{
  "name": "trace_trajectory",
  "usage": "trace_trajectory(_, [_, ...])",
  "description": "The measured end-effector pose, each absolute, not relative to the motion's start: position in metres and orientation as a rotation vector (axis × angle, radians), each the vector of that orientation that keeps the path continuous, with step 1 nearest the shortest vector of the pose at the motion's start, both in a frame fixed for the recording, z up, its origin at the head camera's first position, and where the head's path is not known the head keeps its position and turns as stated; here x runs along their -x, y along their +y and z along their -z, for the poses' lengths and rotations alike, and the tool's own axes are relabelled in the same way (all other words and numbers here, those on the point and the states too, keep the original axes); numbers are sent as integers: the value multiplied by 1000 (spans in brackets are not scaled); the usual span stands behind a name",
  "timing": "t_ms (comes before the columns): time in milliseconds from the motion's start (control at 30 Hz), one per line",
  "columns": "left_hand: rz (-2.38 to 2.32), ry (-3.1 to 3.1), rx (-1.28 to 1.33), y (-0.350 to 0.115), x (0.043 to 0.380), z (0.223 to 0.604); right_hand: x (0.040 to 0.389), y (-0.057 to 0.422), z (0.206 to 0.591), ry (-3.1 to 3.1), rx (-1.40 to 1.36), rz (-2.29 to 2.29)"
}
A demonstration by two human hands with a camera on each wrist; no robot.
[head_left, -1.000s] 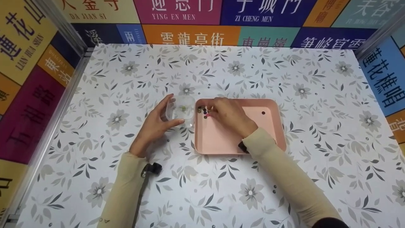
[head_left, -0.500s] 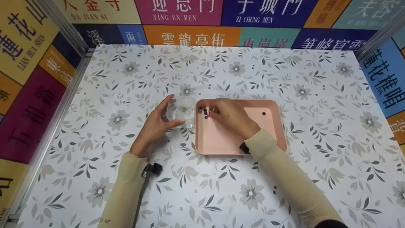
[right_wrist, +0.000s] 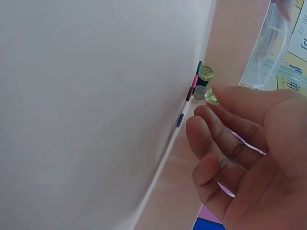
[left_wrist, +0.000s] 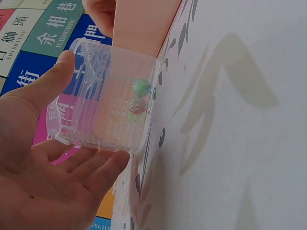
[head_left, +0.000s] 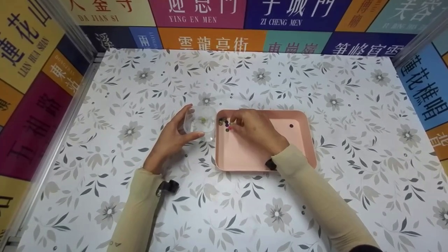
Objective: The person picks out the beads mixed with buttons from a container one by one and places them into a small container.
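My left hand [head_left: 168, 138] grips a clear ribbed plastic box [left_wrist: 103, 96], thumb on one side and fingers on the other. Marbles, one greenish [left_wrist: 141, 87], lie at the bottom of that box. Inside the pink tray [head_left: 252, 157], my right hand [head_left: 259, 131] reaches to the left end. At its thumb tip is a clear yellowish marble [right_wrist: 211, 96], pinched against a finger mostly hidden behind the thumb. Right beside it sit another yellow-green marble [right_wrist: 206, 73], a greyish marble [right_wrist: 200, 92] and several small flat discs, one of them pink [right_wrist: 195, 80].
The box stands against the tray's left wall. A lone dark disc [head_left: 291, 125] lies near the tray's back right corner, and another disc [right_wrist: 180, 120] lies a little apart from the cluster. Printed panels [head_left: 210, 38] border the flower-patterned table [head_left: 227, 210].
The right fingers have shifted slightly among the small pieces at the tray's left end. My left hand and the box have stayed in place.
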State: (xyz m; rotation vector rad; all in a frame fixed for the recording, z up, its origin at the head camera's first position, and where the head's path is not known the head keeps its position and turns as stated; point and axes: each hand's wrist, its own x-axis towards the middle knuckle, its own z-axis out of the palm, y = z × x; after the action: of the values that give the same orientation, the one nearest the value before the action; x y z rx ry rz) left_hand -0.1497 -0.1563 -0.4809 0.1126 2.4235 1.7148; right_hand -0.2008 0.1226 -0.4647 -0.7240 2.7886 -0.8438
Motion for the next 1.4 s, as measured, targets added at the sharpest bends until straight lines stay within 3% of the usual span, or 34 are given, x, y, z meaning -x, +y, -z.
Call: trace_trajectory(1400, [-1759,2405,-128,-155,150,481,200,124,461,2795,719,910])
